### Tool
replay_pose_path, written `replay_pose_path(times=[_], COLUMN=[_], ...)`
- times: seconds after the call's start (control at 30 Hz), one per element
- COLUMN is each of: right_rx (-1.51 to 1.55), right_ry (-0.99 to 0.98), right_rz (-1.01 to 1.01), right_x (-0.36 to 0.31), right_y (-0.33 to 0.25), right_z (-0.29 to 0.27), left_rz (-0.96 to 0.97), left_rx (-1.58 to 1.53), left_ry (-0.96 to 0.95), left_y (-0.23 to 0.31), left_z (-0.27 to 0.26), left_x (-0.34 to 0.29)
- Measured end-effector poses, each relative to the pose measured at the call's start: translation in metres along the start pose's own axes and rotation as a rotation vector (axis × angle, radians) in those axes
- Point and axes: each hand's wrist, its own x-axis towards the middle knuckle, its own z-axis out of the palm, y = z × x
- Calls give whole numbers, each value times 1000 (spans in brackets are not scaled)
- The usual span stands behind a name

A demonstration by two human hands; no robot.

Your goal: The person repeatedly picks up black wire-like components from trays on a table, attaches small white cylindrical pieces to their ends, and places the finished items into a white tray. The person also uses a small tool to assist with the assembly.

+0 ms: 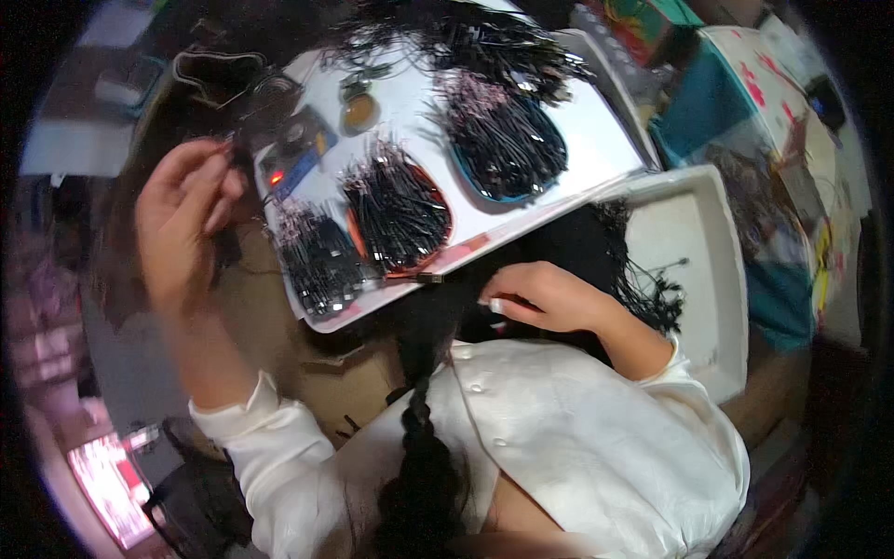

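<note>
Left hand [191,210]: raised at the left, palm side partly visible, fingers curled in toward the thumb. A small dark item [240,156] shows at the fingertips; blur there, so cannot tell whether it is pinched or merely behind them.

Just right of the left hand: a small device [298,168] with a lit red spot and a blue part. Below it, also right of that hand, a bundle of black cables [321,265] with pinkish wire ends lies at the near left corner of a white tray [596,140].

Between the hands, farther off than both: a round amber-coloured container [358,112]. Nearer, an orange-rimmed holder [445,210] packed with black cables, their thin ends pointing away. A metal-ended plug [430,278] sits at the tray's near edge, just left of the right hand [535,291].

Beyond the right hand: a blue holder [512,197] filled with similar cables; a loose dark cable pile [475,42] behind it.

Right hand: low, close to the white shirt [577,401], fingers bent; a small white piece [495,306] at the fingertips. Grip cannot be told.

Right of that hand: a white bin [722,261] containing tangled black cables [656,293].
</note>
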Motion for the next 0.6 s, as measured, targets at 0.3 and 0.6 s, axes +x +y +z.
replay_pose_path(times=[0.3, 0.6], right_rx=[30, 157], right_ry=[589, 1187], right_rz=[-615, -161], right_x=[0, -168], right_y=[-135, -112], right_z=[-9, -50], left_rz=[635, 151], left_rx=[-63, -914], left_ry=[-58, -491], left_y=[86, 35], left_z=[129, 234], left_x=[-84, -83])
